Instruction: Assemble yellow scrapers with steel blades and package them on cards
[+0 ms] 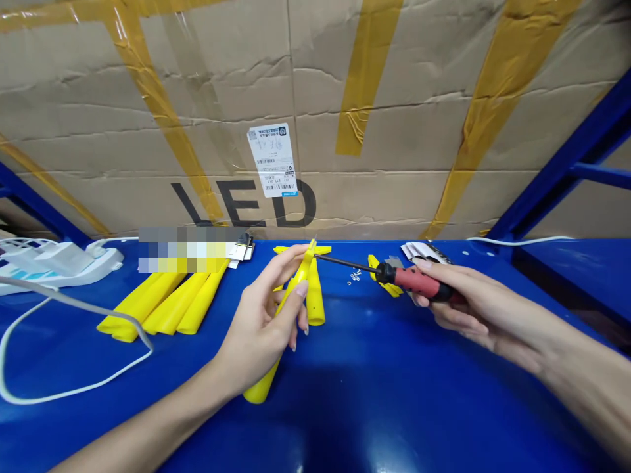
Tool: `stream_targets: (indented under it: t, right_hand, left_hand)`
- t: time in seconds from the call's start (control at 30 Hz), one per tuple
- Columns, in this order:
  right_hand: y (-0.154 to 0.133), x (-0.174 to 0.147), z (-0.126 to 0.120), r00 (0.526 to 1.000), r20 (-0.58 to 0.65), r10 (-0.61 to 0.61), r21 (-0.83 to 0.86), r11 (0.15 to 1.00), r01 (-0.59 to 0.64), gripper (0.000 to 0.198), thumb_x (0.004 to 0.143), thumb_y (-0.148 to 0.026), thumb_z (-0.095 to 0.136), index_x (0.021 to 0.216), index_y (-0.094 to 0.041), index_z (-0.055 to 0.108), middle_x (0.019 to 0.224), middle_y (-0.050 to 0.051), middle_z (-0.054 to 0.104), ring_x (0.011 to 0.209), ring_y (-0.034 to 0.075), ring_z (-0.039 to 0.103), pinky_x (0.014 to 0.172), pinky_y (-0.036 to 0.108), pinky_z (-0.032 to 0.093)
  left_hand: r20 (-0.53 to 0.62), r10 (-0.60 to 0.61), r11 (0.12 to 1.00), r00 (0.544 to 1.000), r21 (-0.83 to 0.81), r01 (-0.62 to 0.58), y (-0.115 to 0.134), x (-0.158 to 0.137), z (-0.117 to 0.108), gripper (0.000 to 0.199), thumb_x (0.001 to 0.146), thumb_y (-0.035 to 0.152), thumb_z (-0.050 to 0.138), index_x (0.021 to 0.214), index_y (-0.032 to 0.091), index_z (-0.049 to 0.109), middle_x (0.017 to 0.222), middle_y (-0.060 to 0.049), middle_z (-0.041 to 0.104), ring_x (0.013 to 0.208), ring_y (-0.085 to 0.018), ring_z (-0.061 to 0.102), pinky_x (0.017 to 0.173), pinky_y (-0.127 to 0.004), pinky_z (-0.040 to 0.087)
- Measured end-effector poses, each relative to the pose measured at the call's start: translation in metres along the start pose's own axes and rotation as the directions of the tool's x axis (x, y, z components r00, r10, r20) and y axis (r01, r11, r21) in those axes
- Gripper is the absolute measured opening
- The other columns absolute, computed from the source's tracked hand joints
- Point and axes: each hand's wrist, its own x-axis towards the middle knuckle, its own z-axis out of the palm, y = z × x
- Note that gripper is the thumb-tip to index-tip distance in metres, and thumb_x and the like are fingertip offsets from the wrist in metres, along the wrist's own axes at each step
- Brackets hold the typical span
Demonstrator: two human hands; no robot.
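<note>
My left hand (261, 322) is closed around a yellow tapered plastic tube (262, 386), which tilts with its narrow end up and away from me. My right hand (468, 305) grips a screwdriver (417, 281) with a red and black handle. Its dark shaft points left, and the tip is at the tube's narrow top, close to my left fingertips; whether it sits in a screw I cannot tell. Just behind my left hand is another yellow tube (315, 303). Small pale bits, perhaps screws (355, 276), lie beneath the shaft beside a flat yellow piece (389, 284).
More yellow tubes (162, 302) lie on the blue tabletop (374, 401) at left. A white power strip (64, 259) and a looping white cable (73, 391) are farther left. Behind stands a large cardboard box (394, 177), with blue metal frame bars (552, 164) at the sides.
</note>
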Motion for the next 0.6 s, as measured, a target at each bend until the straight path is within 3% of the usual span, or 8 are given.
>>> stream_targets:
  t: [0.1, 0.2, 0.27, 0.3, 0.37, 0.43, 0.5, 0.6]
  right_hand:
    - [0.0001, -0.0039, 0.0018, 0.975, 0.005, -0.223, -0.165, 0.961, 0.221, 0.039, 0.081, -0.056, 0.075, 0.096, -0.021, 0.071, 0.070, 0.001, 0.063, 0.045, 0.008, 0.044, 0.038, 0.021, 0.030]
    - [0.0023, -0.0074, 0.0032, 0.822, 0.019, -0.570, -0.493, 0.709, 0.503, 0.031, 0.082, -0.051, 0.077, 0.099, -0.025, 0.076, 0.084, 0.005, 0.073, 0.061, 0.015, 0.060, 0.051, 0.027, 0.045]
    - [0.0043, -0.0082, 0.0029, 0.726, 0.067, -0.684, -0.603, 0.552, 0.576, 0.026, 0.085, -0.048, 0.074, 0.102, -0.028, 0.079, 0.096, 0.006, 0.078, 0.074, 0.021, 0.067, 0.062, 0.033, 0.051]
    - [0.0050, -0.0081, 0.0024, 0.717, 0.085, -0.692, -0.613, 0.531, 0.585, 0.026, 0.086, -0.048, 0.073, 0.104, -0.029, 0.080, 0.100, 0.006, 0.079, 0.080, 0.024, 0.069, 0.066, 0.035, 0.053]
    - [0.0048, -0.0077, 0.0014, 0.765, 0.089, -0.638, -0.570, 0.597, 0.564, 0.028, 0.087, -0.050, 0.071, 0.103, -0.030, 0.081, 0.099, 0.007, 0.079, 0.082, 0.025, 0.070, 0.068, 0.036, 0.054]
    - [0.0024, -0.0074, 0.0006, 0.850, 0.082, -0.521, -0.484, 0.725, 0.491, 0.031, 0.087, -0.054, 0.070, 0.099, -0.027, 0.082, 0.089, 0.007, 0.077, 0.074, 0.021, 0.067, 0.059, 0.032, 0.051]
    - [-0.0007, -0.0076, 0.0003, 0.921, 0.091, -0.379, -0.382, 0.841, 0.383, 0.038, 0.085, -0.058, 0.071, 0.094, -0.023, 0.082, 0.074, 0.006, 0.070, 0.063, 0.017, 0.059, 0.048, 0.026, 0.041]
    - [-0.0033, -0.0079, 0.0012, 0.974, 0.127, -0.187, -0.235, 0.948, 0.213, 0.044, 0.082, -0.060, 0.072, 0.088, -0.017, 0.078, 0.066, 0.003, 0.059, 0.054, 0.010, 0.046, 0.041, 0.020, 0.022]
  left_hand:
    - [-0.020, -0.018, 1.000, 1.000, -0.007, 0.018, 0.0021, 0.0041, -0.0001, 0.059, 0.089, 0.035, 0.070, 0.144, 0.026, 0.050, 0.116, -0.012, 0.070, 0.047, -0.010, 0.058, 0.034, -0.021, 0.047]
    - [-0.007, -0.069, 0.998, 0.998, -0.008, 0.069, 0.0040, 0.0064, 0.0010, 0.064, 0.089, 0.036, 0.069, 0.147, 0.024, 0.046, 0.105, -0.011, 0.072, 0.045, -0.009, 0.057, 0.034, -0.021, 0.047]
    - [-0.002, -0.083, 0.996, 0.997, -0.015, 0.083, 0.0045, 0.0059, 0.0017, 0.067, 0.089, 0.036, 0.070, 0.149, 0.022, 0.044, 0.093, -0.008, 0.072, 0.044, -0.010, 0.056, 0.034, -0.020, 0.047]
    - [-0.003, -0.078, 0.997, 0.997, -0.021, 0.078, 0.0044, 0.0051, 0.0017, 0.069, 0.089, 0.036, 0.070, 0.150, 0.021, 0.043, 0.088, -0.007, 0.071, 0.044, -0.010, 0.056, 0.034, -0.020, 0.047]
    - [-0.011, -0.062, 0.997, 0.998, -0.036, 0.061, 0.0038, 0.0032, 0.0012, 0.072, 0.087, 0.036, 0.073, 0.151, 0.020, 0.043, 0.079, -0.003, 0.069, 0.043, -0.011, 0.056, 0.034, -0.020, 0.047]
    - [-0.013, -0.051, 0.998, 0.999, -0.047, 0.051, 0.0029, 0.0012, 0.0001, 0.073, 0.086, 0.035, 0.075, 0.151, 0.020, 0.044, 0.070, 0.000, 0.066, 0.043, -0.011, 0.055, 0.034, -0.020, 0.047]
    - [-0.003, -0.036, 0.998, 0.999, -0.043, 0.036, 0.0022, 0.0002, -0.0011, 0.073, 0.087, 0.035, 0.074, 0.151, 0.019, 0.044, 0.064, 0.002, 0.062, 0.043, -0.011, 0.055, 0.035, -0.020, 0.048]
    - [0.024, -0.024, 0.999, 0.999, -0.031, 0.024, 0.0018, 0.0015, -0.0017, 0.070, 0.088, 0.036, 0.073, 0.150, 0.020, 0.044, 0.067, 0.001, 0.063, 0.045, -0.012, 0.057, 0.036, -0.020, 0.048]
